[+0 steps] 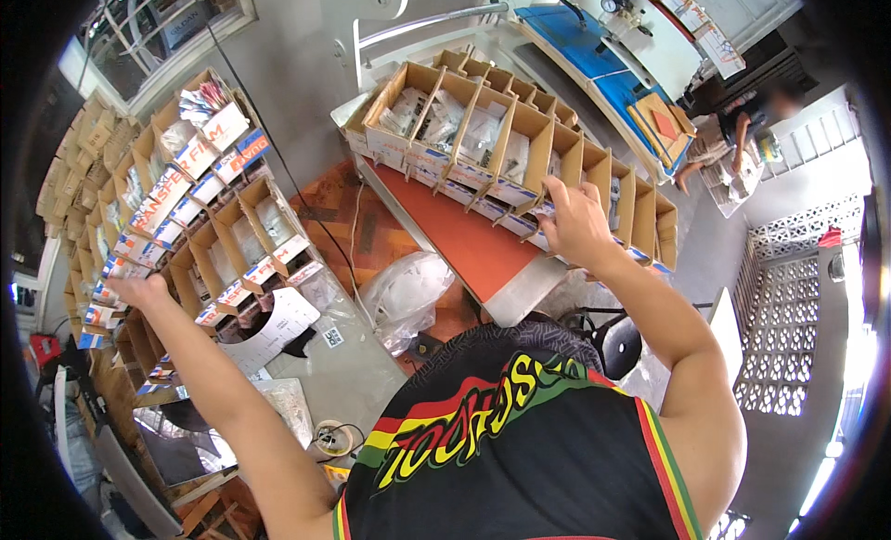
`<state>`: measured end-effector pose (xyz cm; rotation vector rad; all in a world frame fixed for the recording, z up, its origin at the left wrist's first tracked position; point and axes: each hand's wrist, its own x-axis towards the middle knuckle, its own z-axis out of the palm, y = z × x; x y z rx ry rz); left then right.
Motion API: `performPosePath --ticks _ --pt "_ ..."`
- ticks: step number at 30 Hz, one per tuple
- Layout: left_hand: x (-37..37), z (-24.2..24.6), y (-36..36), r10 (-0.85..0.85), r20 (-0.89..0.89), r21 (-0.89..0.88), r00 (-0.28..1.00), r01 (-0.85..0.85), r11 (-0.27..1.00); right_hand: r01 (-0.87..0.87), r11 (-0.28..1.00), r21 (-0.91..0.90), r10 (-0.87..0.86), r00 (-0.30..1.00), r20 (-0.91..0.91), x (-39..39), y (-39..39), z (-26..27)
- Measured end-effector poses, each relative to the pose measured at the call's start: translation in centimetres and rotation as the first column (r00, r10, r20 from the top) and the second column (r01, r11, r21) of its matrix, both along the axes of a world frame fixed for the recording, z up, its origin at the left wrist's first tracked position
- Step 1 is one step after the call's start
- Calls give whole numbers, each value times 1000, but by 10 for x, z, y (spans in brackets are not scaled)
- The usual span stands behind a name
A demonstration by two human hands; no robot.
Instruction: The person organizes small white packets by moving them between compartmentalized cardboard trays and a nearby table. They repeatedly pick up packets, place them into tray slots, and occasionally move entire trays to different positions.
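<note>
My right hand [576, 218] is at the front edge of a long cardboard divider box [480, 171], its fingers bent at a compartment wall; whether they grip it cannot be told. Clear plastic packets [482, 132] lie in the compartments. On the left, my left hand [139, 291] reaches to the lower cardboard bins [156, 206] of a tiered rack, near their printed front edges; its fingertips are blurred against the bins. Nothing can be made out in it. More cardboard bins [247, 247] with plastic packets stand just right of that hand.
An orange-topped bench [452, 226] carries the right box. A plastic bag [407, 289] lies below, beside a black cable. A white curved ruler template [278, 324] lies on the grey table [362, 373]. Another person [739, 132] sits at the far right, beyond a blue-topped press [585, 59].
</note>
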<state>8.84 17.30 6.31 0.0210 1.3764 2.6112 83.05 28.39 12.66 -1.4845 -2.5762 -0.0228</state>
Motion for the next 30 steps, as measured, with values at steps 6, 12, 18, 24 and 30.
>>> performPosePath --ticks 6,12,18,24,30 --pt "-26 24 38 151 280 -132 948 -118 984 -23 998 61 21 999 25 0 -1 -11" --pt "-6 58 56 302 380 -259 874 -212 942 -42 999 -25 42 999 19 1 14 -14" --pt "-19 54 31 365 363 -437 858 -189 879 -65 998 3 65 994 -93 1 13 -4" --pt "-40 26 0 235 261 -413 936 -112 904 -147 984 102 159 979 -125 -16 -13 41" --pt "120 -57 -34 264 -559 -375 786 -523 765 -366 930 24 365 918 -156 -84 -44 123"
